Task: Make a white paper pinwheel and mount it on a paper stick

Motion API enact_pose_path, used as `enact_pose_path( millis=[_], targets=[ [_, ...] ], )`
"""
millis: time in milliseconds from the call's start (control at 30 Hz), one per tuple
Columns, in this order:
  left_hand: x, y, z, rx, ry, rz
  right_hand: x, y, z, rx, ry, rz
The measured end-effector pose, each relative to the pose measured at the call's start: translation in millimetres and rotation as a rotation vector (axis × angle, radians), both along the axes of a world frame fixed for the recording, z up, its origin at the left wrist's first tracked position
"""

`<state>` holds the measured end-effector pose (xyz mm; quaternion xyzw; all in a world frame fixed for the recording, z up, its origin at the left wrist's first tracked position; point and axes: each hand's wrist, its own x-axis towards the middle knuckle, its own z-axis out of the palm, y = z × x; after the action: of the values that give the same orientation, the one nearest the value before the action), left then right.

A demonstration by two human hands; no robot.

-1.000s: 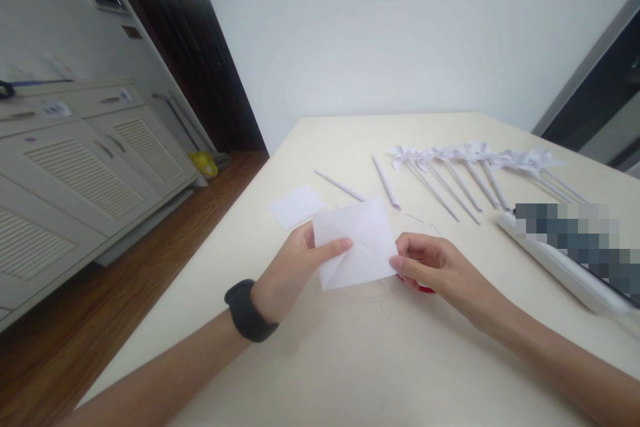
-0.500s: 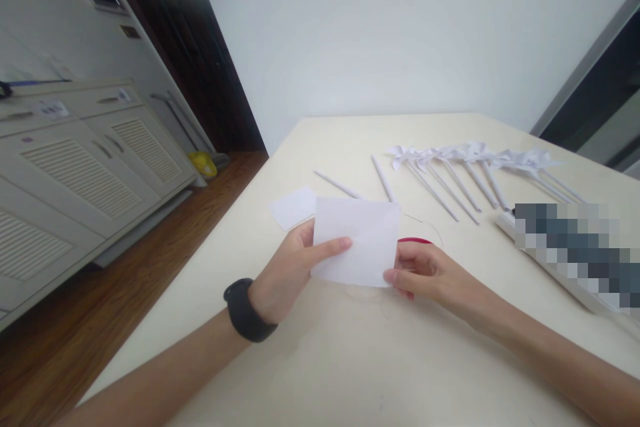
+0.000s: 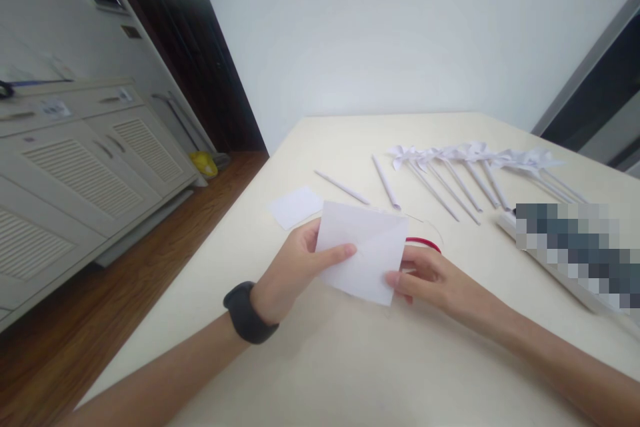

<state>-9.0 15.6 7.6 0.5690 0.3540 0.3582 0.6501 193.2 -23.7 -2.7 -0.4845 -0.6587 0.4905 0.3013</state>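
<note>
A square sheet of white paper (image 3: 373, 233) is held up above the table, slightly tilted, with a faint diagonal crease. My left hand (image 3: 305, 263), with a black band at the wrist, is closed on its left side, thumb lying across the front. At the lower right edge, my right hand (image 3: 420, 275) pinches the sheet between thumb and fingers. Part of a red curved handle (image 3: 425, 241) shows just behind my right hand; the rest is hidden. Another white paper sheet (image 3: 295, 207) lies flat beyond my left hand.
Two rolled paper sticks (image 3: 343, 187) lie behind the held sheet. Several paper pinwheels (image 3: 475, 155) on sticks are lined up at the back right. A long white box (image 3: 550, 260), partly pixelated, rests on the table (image 3: 310, 373) at right. Thin thread lies near the red handle.
The held sheet has turned clockwise a little and shifted slightly right and down. Both hands keep hold of it; more of the rolled sticks and the red handle shows.
</note>
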Motion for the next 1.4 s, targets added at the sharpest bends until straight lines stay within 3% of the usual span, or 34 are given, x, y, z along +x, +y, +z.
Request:
enact_pose_path(
  millis=[100, 233, 367, 767, 1400],
  targets=[
    [-0.9, 0.0, 1.7, 0.034, 0.093, -0.023, 2.1, -1.4, 2.6, -0.024, 0.015, 0.034],
    [0.7, -1.2, 5.4, 0.048, 0.173, -0.071, 2.7, -2.6, 5.8, -0.077, 0.114, -0.058],
    [3.3, -3.5, 7.4, 0.005, 0.145, -0.13, 1.6, -1.6, 8.0, -0.099, 0.259, -0.089],
    [6.1, -7.7, 13.2, -0.076, -0.035, -0.153, 3.7, -2.0, 6.1, -0.122, 0.419, -0.153],
    [4.0, -5.7, 10.1, -0.168, -0.139, -0.057, 4.2, -2.1, 5.5, -0.034, 0.386, -0.187]
  ],
)
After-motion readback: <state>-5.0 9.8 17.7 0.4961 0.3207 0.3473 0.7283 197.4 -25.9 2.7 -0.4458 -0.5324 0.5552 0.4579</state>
